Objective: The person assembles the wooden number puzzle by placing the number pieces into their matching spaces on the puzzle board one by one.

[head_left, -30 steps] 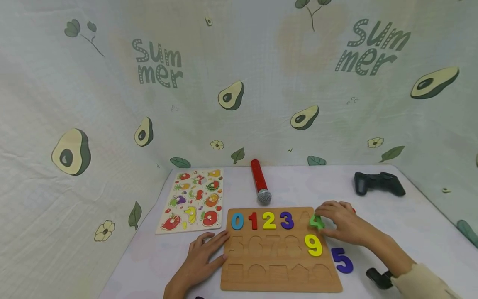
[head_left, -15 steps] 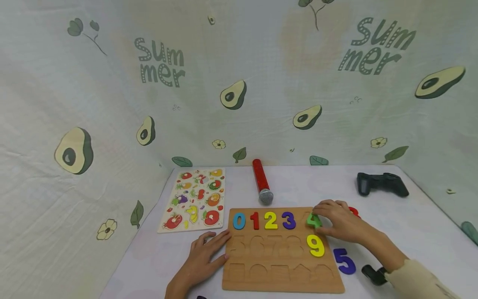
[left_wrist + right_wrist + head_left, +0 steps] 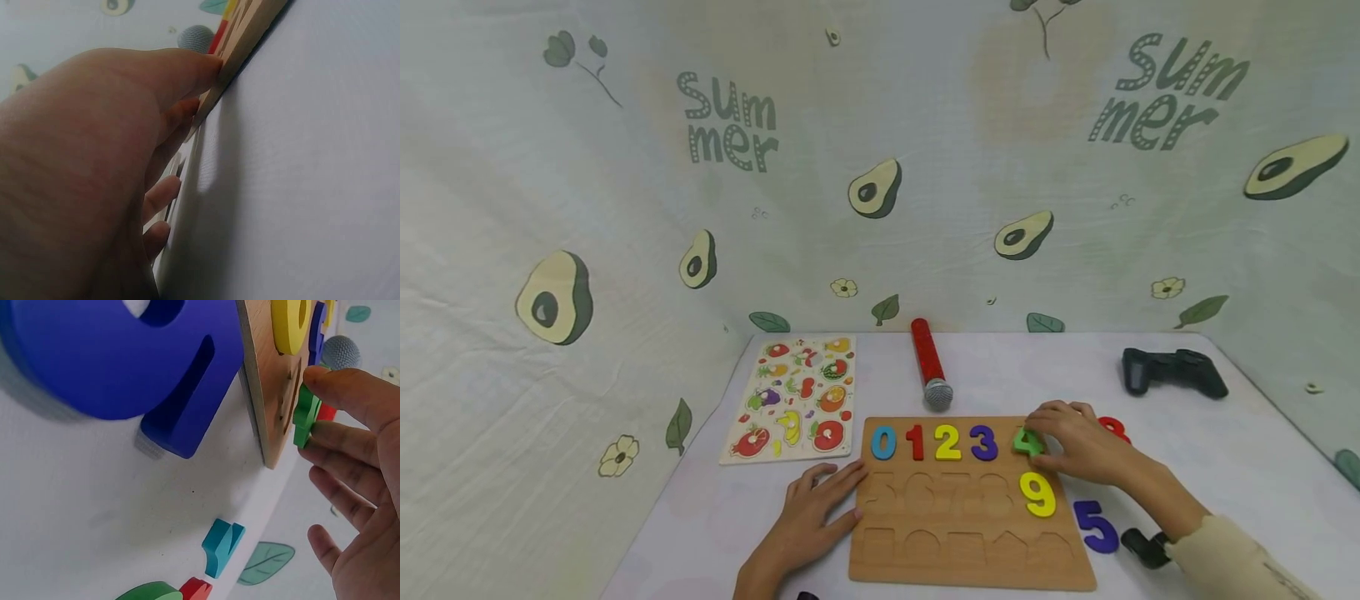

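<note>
My right hand (image 3: 1078, 442) pinches a green number 4 (image 3: 1027, 442) between thumb and fingers, over the top right of a wooden puzzle board (image 3: 955, 575). In the right wrist view the green 4 (image 3: 304, 412) is held just off the board's face. The blue 0 (image 3: 883, 443), red 1 (image 3: 914, 443), yellow 2 (image 3: 947, 442) and purple 3 (image 3: 983, 443) sit along the top row. A yellow 9 (image 3: 1038, 495) lies in the second row's right end. My left hand (image 3: 812, 512) touches the board's left edge with thumb and fingertips.
A purple 5 (image 3: 1096, 527) lies right of the board, beside a black object (image 3: 1145, 548). A red number (image 3: 1115, 428) shows behind my right hand. Farther back are a fruit puzzle (image 3: 793, 400), a red microphone (image 3: 931, 364) and a black game controller (image 3: 1175, 372). A teal piece (image 3: 220, 547) lies on the table.
My right hand has moved slightly left with the green 4, from the board's right edge to the top row's right end. The left hand stays at the board's edge.
</note>
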